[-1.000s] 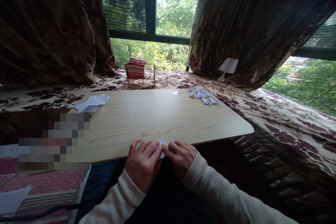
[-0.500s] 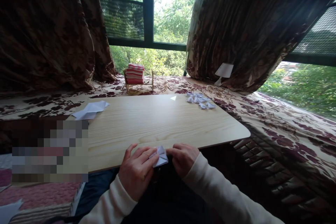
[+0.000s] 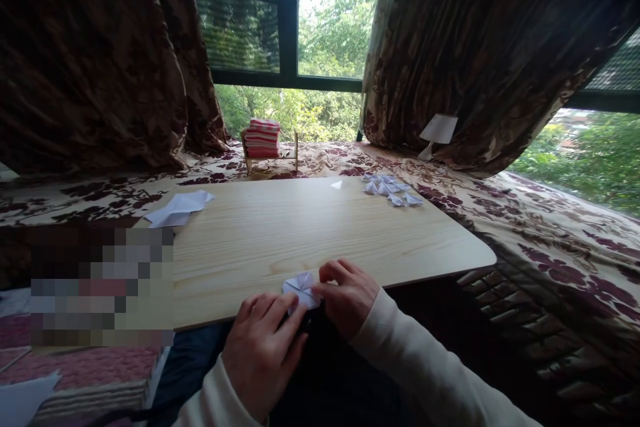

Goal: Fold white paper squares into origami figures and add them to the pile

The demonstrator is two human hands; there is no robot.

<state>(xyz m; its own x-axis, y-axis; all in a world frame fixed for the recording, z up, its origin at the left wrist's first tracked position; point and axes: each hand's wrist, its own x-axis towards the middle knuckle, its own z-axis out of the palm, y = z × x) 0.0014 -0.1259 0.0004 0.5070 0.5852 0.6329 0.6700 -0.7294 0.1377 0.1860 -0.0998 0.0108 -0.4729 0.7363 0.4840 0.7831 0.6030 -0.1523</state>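
A small folded white paper piece point(image 3: 301, 287) lies on the near edge of the light wooden table point(image 3: 310, 233). My right hand point(image 3: 347, 295) pinches the paper's right side with curled fingers. Below and to the left, my left hand point(image 3: 263, 343) has its fingertips on the paper's lower left corner. Both arms wear cream sleeves.
A pile of folded paper pieces point(image 3: 393, 188) and one small white scrap point(image 3: 337, 185) sit at the table's far right. Loose white sheets point(image 3: 179, 207) lie at its far left. A small wooden rack of red striped cloths point(image 3: 263, 140) stands by the window. Floral cloth and curtains surround the table.
The paper has come down flat onto the table edge. My left hand has slid back toward me, keeping only its fingertips on the paper. The right hand stays at the paper's right side.
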